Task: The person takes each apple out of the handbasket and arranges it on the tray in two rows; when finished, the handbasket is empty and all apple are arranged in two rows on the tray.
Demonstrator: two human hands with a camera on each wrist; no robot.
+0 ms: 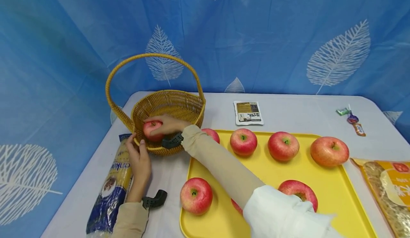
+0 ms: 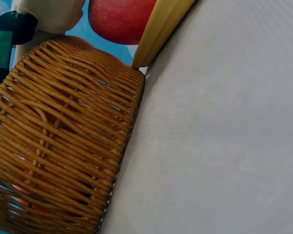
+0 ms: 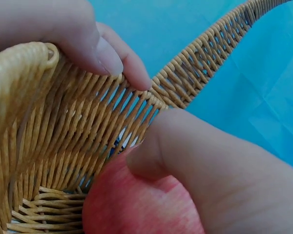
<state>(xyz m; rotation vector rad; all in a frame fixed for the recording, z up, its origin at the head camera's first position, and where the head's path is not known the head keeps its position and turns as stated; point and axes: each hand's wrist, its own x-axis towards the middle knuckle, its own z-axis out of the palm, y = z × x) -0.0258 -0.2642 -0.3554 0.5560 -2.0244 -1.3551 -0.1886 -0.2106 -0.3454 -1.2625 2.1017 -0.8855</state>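
A red apple (image 1: 152,128) lies inside the wicker basket (image 1: 166,95) at its near left side. My right hand (image 1: 169,124) reaches over the rim and holds this apple, with the thumb across its skin in the right wrist view. My left hand (image 1: 140,163) grips the basket's near left rim, thumb and finger at the woven edge. In the left wrist view the basket's outer wall (image 2: 63,131) fills the left side, and some red shows through the weave. The fingers of my left hand are hidden there.
A yellow tray (image 1: 266,181) holds several apples, among them one (image 1: 196,196) at its left edge. A blue-gold packet (image 1: 110,191) lies left of my left hand. A white pouch (image 1: 248,112), small candies (image 1: 353,119) and an orange-edged bag (image 1: 389,188) lie around the tray.
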